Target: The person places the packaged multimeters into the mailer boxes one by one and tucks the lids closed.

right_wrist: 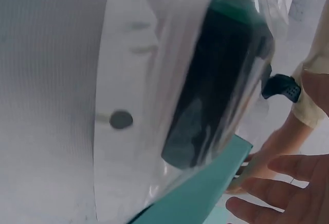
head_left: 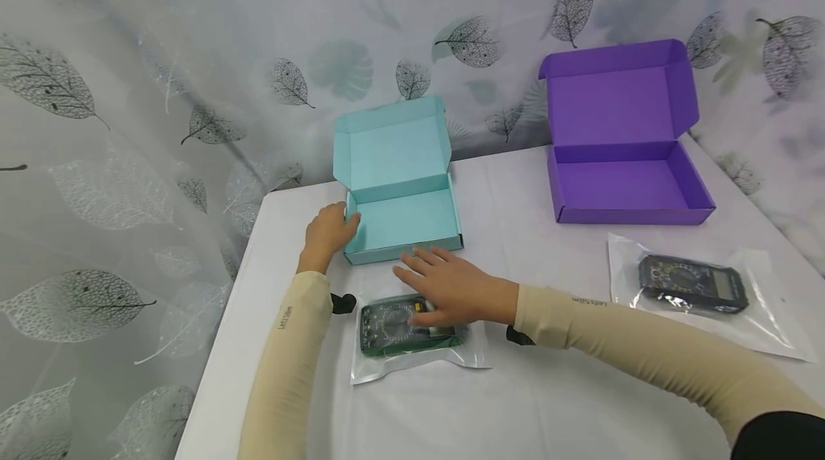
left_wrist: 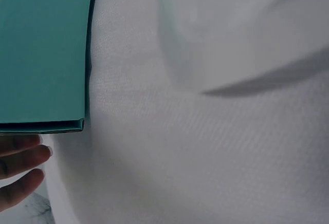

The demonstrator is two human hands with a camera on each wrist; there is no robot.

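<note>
The teal cardboard box (head_left: 402, 252) stands on the white-covered desk (head_left: 567, 403) with its lid raised. Just in front of it lies a green-edged digital multimeter (head_left: 383, 324) inside a clear plastic bag (head_left: 477, 354).

The left hand (head_left: 327, 234) is at the teal box's left wall, its thumb by the rim. The left wrist view adds three left fingers (left_wrist: 24, 162), loosely extended beside a box edge with a dark slit, a detail hidden from the head view; I cannot tell whether thumb and fingers pinch the wall. A pale, blurred shape in that view is too unclear to name.

The right hand (head_left: 454, 286) is just in front of the teal box, above the multimeter, its fingers spread and released, grasping nothing. From overhead the hand covers part of the meter, and its thumb overlaps the meter's face; the right wrist view shows the fingers (right_wrist: 267, 193) apart from the meter. That view also gives the meter's dark side and a round dark spot on the bag's flat margin, neither of which the head view reveals.

Only the head view shows the purple cardboard box (head_left: 634, 217), lid also raised, well to the right of the teal box. A second, black digital multimeter (head_left: 683, 282), in its own clear bag (head_left: 767, 331), lies to the right of the teal box and nearer the person. A leaf-patterned curtain (head_left: 387, 12) hangs behind the teal box.
</note>
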